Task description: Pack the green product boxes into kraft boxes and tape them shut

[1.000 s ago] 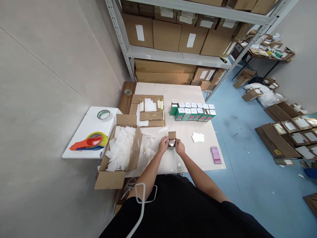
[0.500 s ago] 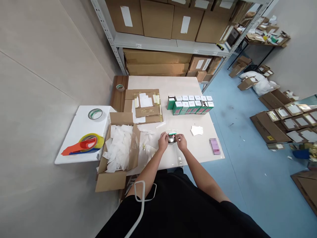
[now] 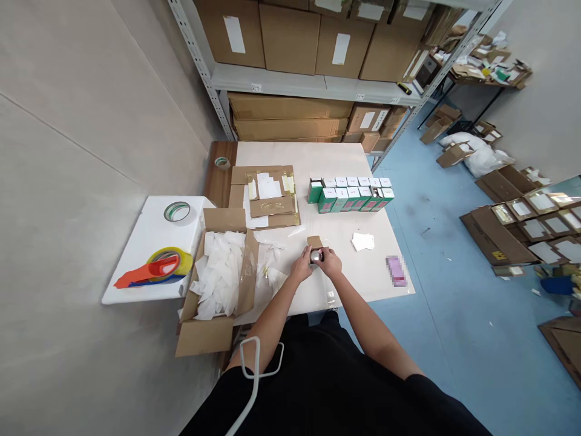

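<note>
From the head view, the only one to go by, I watched the person's two bare hands meet over the pale table, low in the middle and near the body; between them was a small box, its brown flap standing up at the far side, with a shiny round thing showing at the opening. The left hand had its fingers clamped on the box's left side; the right hand had its fingers curled in at the right side, just by the round thing — whether they pinched the box wall or the thing itself I could not tell.

As I judged it, the work on this one box stood partway: opened and with the round thing at its mouth, but not closed; whether the thing was going in or coming out, I could not say. Farther off stood two rows of green-and-white boxes, most of them looking shut; the leftmost one in the back row seemed open at the top. White cards lay to the right of the hands, and a blurred purple stack beyond them; to the left, an open carton was heaped with white packing — flattened cardboard lay behind it on the table.
</note>
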